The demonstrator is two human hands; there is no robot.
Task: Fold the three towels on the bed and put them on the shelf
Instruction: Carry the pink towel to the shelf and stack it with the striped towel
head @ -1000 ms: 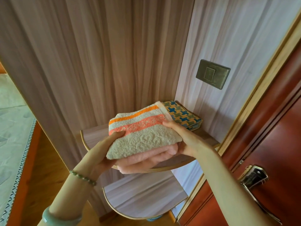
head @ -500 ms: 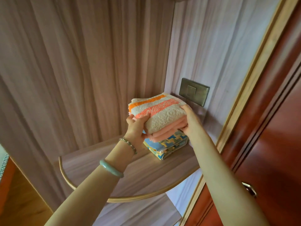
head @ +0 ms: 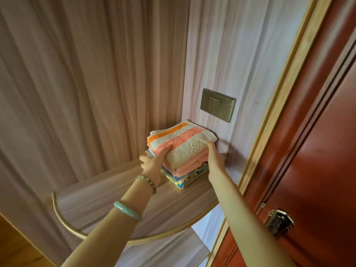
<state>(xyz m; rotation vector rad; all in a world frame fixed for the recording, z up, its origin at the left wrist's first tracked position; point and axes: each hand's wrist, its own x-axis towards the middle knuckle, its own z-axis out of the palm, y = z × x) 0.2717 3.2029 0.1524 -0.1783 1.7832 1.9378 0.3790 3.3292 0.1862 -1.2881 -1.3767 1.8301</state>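
Towels lay three deep in the back corner of the curved shelf point(head: 115, 199), just below a brass switch plate point(head: 217, 105). A striped terry towel point(head: 185, 145) was on top, a pink towel point(head: 190, 167) under it, and a blue-and-yellow patterned towel point(head: 183, 181) at the bottom, flat on the board.

All three looked soft, light and limp. They would probably sag or unfold if lifted by one corner, so the safest hold was on the folded sides, one hand on each, with the layers pressed together.

The hands were placed that way. The left hand point(head: 152, 162) pinched the near left edge of the striped terry towel, thumb on top and fingers curled in beneath. The right hand point(head: 215, 157) lay against the stack's right side with its fingers hidden behind the folds, so whether they gripped or only pressed could not be told. The upper two towels overhung the bottom one slightly, so the stack probably needed squaring up before it was let go.
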